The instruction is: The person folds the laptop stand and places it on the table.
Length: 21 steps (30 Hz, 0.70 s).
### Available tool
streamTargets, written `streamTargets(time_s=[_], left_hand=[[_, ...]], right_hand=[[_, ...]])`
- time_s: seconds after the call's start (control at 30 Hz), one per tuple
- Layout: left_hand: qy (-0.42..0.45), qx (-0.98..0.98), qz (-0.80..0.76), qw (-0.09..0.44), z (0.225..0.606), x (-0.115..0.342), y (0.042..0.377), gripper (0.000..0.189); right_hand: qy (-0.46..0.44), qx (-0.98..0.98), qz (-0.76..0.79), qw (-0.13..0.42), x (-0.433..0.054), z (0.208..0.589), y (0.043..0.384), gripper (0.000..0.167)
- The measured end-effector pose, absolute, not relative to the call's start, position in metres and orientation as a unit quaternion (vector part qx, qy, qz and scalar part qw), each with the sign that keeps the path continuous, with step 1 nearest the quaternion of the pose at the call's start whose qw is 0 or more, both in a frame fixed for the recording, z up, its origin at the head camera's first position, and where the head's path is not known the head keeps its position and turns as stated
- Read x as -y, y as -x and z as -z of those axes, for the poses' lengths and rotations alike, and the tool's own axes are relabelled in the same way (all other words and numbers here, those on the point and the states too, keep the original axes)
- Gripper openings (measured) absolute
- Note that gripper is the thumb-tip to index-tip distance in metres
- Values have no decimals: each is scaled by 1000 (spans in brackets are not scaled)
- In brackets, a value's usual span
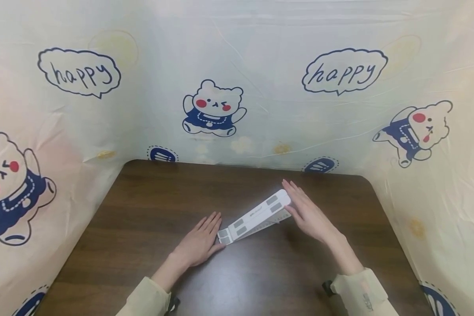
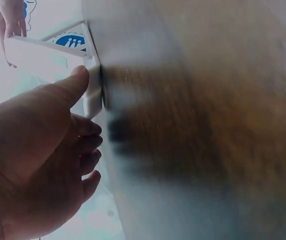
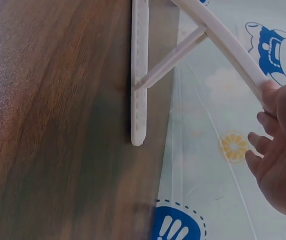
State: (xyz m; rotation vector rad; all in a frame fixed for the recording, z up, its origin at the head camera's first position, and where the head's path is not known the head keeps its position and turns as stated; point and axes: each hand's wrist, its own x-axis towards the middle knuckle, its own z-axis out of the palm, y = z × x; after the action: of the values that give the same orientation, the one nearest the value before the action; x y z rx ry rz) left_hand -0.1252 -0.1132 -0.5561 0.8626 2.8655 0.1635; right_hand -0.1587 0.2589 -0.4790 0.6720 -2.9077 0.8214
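A white folding laptop stand (image 1: pixel 258 215) with grey pads stands on the dark wooden table, its top bar tilted up to the right. In the right wrist view, a thin strut (image 3: pixel 175 57) joins its lower bar (image 3: pixel 139 110) to the raised bar. My left hand (image 1: pixel 197 243) rests on the table against the stand's low end, fingers straight, thumb to the near side. At the raised end, my right hand (image 1: pixel 310 215) touches the stand with extended fingers and thumb. The left wrist view shows the left thumb (image 2: pixel 75 85) beside the low end.
The brown table (image 1: pixel 150 197) has rounded far corners. Behind and beside it hangs a pale cloth (image 1: pixel 272 109) printed with bears and the word happy. Light glares off the table's near middle.
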Motion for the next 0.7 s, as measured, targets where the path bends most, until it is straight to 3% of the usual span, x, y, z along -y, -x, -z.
streamTargets(time_s=[0.23,0.7], left_hand=[[-282,-954,-55,85,557,113,125,87],[-283,-953,-51,93,553,115,132,79]], right_hand=[[-223,936,-267,46,-259,480,155,74],[-216,942,-244,81,-256,482,148,70]])
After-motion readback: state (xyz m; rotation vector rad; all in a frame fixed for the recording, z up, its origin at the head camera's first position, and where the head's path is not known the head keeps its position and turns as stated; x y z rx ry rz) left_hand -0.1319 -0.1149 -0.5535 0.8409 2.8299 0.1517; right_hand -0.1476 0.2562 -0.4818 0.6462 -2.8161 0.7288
